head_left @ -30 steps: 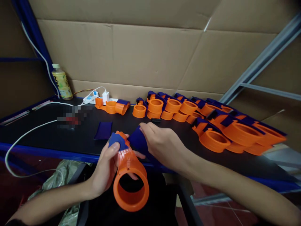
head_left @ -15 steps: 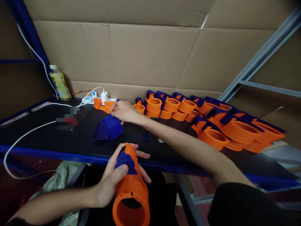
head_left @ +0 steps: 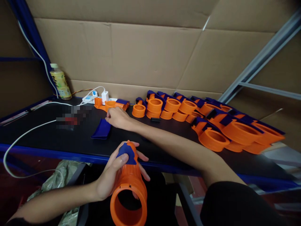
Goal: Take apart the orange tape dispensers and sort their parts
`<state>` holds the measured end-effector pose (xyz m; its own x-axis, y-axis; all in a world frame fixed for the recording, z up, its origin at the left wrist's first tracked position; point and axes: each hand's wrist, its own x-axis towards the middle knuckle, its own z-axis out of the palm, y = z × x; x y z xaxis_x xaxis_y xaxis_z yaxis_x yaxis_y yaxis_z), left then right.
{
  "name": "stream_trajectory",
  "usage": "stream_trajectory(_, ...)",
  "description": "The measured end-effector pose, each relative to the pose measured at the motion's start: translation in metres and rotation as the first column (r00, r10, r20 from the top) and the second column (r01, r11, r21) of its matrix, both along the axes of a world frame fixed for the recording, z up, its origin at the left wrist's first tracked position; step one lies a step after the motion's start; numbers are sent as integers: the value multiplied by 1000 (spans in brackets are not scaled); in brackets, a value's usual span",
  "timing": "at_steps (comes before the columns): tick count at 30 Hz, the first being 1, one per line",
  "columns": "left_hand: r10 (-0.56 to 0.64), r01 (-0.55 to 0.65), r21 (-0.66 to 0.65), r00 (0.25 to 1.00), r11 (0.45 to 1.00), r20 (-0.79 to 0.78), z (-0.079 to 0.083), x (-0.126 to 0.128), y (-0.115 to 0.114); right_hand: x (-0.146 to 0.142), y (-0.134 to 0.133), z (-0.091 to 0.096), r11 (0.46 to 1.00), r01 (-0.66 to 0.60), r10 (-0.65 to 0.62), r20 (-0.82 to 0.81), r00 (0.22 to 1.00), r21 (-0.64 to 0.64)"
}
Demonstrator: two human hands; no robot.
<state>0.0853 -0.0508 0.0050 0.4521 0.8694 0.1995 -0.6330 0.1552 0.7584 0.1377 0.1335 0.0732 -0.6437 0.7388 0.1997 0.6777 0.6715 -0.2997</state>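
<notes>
My left hand [head_left: 110, 179] grips an orange plastic tube piece [head_left: 129, 191] in front of the table edge, wide opening toward me, thumb pressing a small blue pad [head_left: 127, 150] on its narrow end. My right hand [head_left: 117, 118] reaches across the black table and rests with fingers down beside a flat stack of dark blue pads [head_left: 101, 129], touching its right edge. Whether those fingers pinch a pad is hidden.
Several orange rings with blue pads [head_left: 211, 121] lie in rows along the back and right of the table [head_left: 42, 138]. A white power strip with chargers [head_left: 94, 97] and its cable run on the left. A drink bottle [head_left: 60, 81] stands at the back left corner. Cardboard walls surround the table.
My right hand carried a blue pad from the orange tube to the blue stack and laid it flat there. My left hand lowered the tube slightly toward me.
</notes>
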Motion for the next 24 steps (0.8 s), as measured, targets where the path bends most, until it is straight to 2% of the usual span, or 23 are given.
stream_trajectory(3, -11, 11, 14, 1000, 1000, -11, -1, 1, 1, 5, -4, 0, 997, -76, 76, -8, 997, -3)
stream_trajectory(9, -17, 17, 3, 1000, 1000, -23, 0, 2, 1, 16, -19, 2, 977, -197, 198, 3, 980, -87)
stream_trajectory(12, 25, -26, -24, 999, 999, -25, 3, 0, 5, 27, -26, 16, 972, -207, 203, -49, 978, -108)
stream_trajectory(15, 48, -50, -103, 999, 993, -24, 6, -3, 11, 52, -43, 39, 959, -268, 251, -160, 955, -93)
stream_trajectory(17, 35, -36, -159, 999, 987, -7, 9, -5, 16, 74, -63, 52, 945, -326, 323, -166, 932, 8)
stream_trajectory(19, 10, -5, -189, 1000, 982, 27, 12, -8, 20, 94, -88, 56, 923, -349, 363, -71, 929, 162)
stream_trajectory(22, 17, -1, -217, 997, 976, 75, 15, -9, 25, 114, -119, 44, 857, -296, 264, 135, 955, 421)
stream_trajectory(24, 83, -58, -249, 993, 967, 89, 16, -8, 27, 119, -129, 29, 765, -272, 172, 222, 960, 584)
